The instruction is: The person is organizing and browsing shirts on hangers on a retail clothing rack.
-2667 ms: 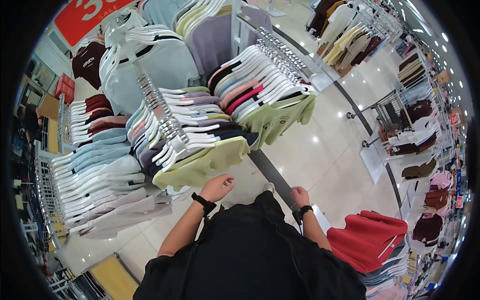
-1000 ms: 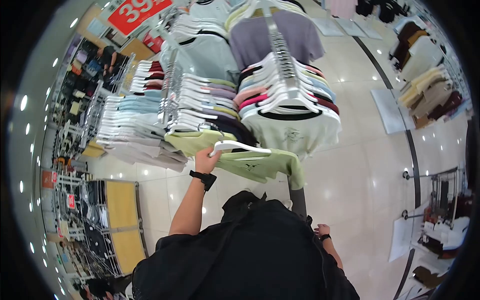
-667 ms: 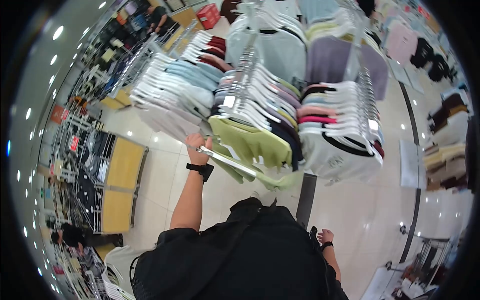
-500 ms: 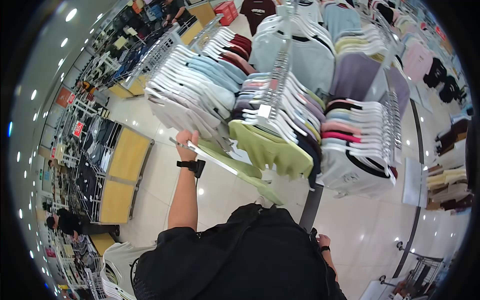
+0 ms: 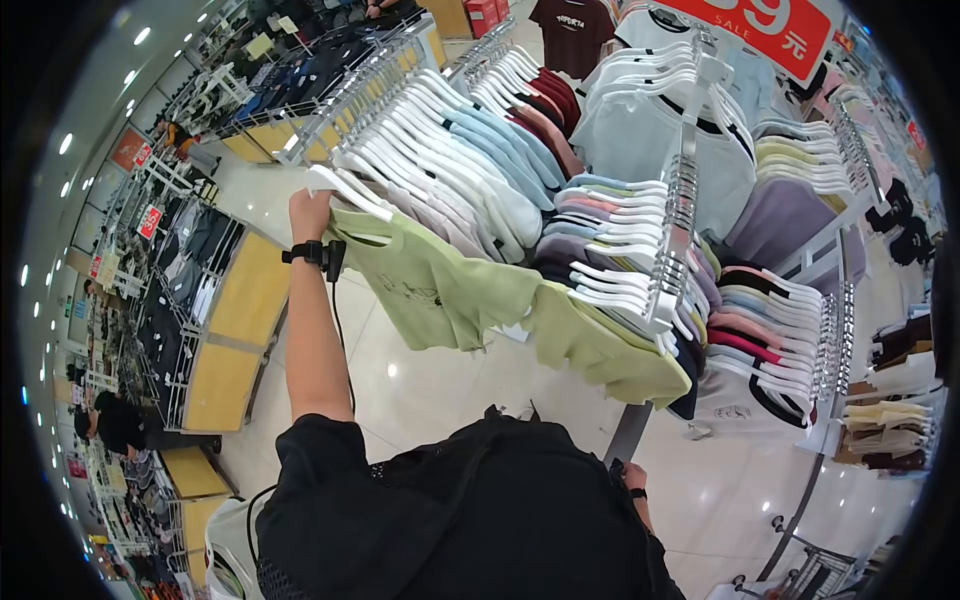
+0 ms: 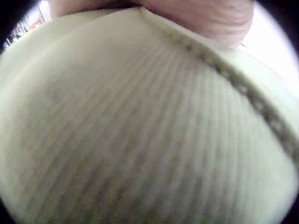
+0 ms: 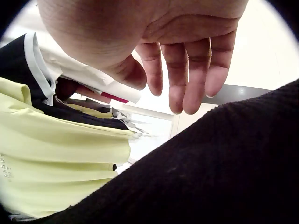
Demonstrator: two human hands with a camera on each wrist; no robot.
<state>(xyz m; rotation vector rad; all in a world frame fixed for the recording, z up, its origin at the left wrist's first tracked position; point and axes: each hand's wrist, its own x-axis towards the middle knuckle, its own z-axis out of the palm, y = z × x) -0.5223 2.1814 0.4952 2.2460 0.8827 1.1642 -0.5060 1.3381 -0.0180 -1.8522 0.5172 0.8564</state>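
Note:
At the left of the head view, my left hand [image 5: 309, 216] grips one end of a white hanger [image 5: 350, 190] carrying a green shirt [image 5: 425, 275]. This shirt hangs beside the rack, its right side against a yellow-green shirt [image 5: 605, 345] at the rack's front. Ribbed green fabric [image 6: 140, 121] fills most of the left wrist view, below part of the hand. Low at my right side, my right hand [image 5: 634, 476] holds nothing. The right wrist view shows that hand [image 7: 177, 51] with relaxed fingers hanging down, near dark clothing [image 7: 210, 163].
Close-packed shirts hang on the metal rack rail [image 5: 672, 240] ahead. Another rail [image 5: 340, 115] of pale shirts stands behind my left hand. A yellow-panelled display [image 5: 235, 330] is at the left, with a person [image 5: 125, 422] beside it. A cart [image 5: 815, 575] stands lower right.
Since the earlier frames, my left hand has taken hold of the hanger and moved left and up with the green shirt, which now faces me more broadly. The view has turned left.

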